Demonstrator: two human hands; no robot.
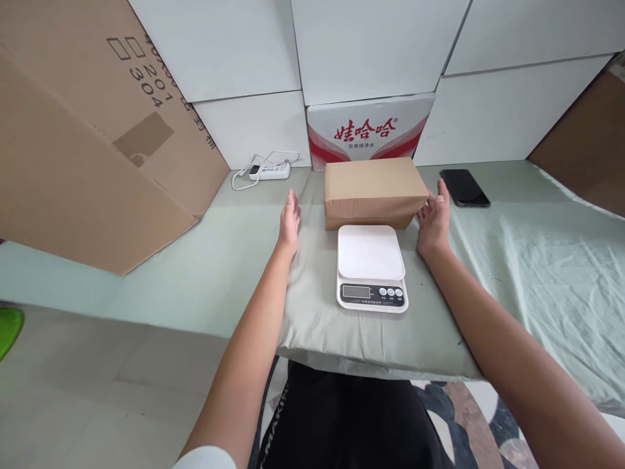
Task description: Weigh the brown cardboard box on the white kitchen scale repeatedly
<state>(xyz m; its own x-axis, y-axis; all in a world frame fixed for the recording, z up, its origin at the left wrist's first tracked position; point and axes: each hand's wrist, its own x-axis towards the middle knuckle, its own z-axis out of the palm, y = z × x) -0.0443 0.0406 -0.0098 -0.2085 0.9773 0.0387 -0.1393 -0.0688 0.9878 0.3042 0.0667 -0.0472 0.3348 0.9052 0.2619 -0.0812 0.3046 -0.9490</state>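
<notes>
A brown cardboard parcel (374,191) lies on the pale green cloth (512,260), just behind a white digital kitchen scale (371,268) whose platform is bare. My right hand (434,221) is open, fingers stretched, touching the parcel's right end. My left hand (290,221) is open too, fingers straight, a short gap to the left of the parcel and touching nothing but the cloth.
A black phone (464,187) lies right of the parcel. A white power strip with cable (268,170) sits at the back left. A large cardboard box (88,130) leans at left. A red-and-white water carton (370,133) and white boxes stand behind.
</notes>
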